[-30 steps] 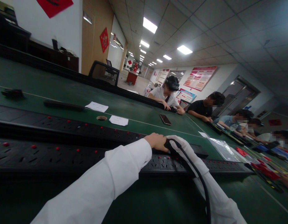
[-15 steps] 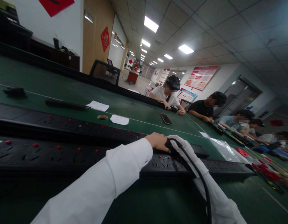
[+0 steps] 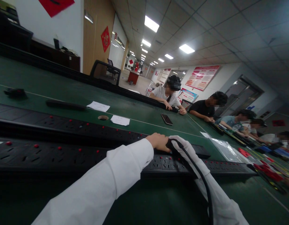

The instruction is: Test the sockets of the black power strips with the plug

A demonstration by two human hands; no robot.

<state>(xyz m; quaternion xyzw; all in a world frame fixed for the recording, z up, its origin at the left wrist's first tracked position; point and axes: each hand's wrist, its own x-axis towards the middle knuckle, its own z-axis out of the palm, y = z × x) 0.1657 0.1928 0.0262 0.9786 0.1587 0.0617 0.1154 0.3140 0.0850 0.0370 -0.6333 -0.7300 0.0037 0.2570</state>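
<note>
A long black power strip (image 3: 81, 158) with red buttons and socket slots lies across the green table. Above its middle, my left hand (image 3: 159, 142) is bare and curled around the black plug-like end (image 3: 169, 144) of a cable. The black cable (image 3: 198, 167) arches over my right hand and drops along the forearm. My right hand (image 3: 184, 144), covered in white, is against that same cable end; its fingers are mostly hidden, so their grip does not show. Some details around the fingertips are too dark to make out.
Another black strip (image 3: 62, 124) lies just behind. Beyond are paper slips (image 3: 120, 120), a phone (image 3: 167, 119), a table hole (image 3: 103, 117) and a dark bar (image 3: 66, 105). Clear plastic bags (image 3: 225, 150) and red-handled tools (image 3: 267, 171) lie right. Several people sit along the far side.
</note>
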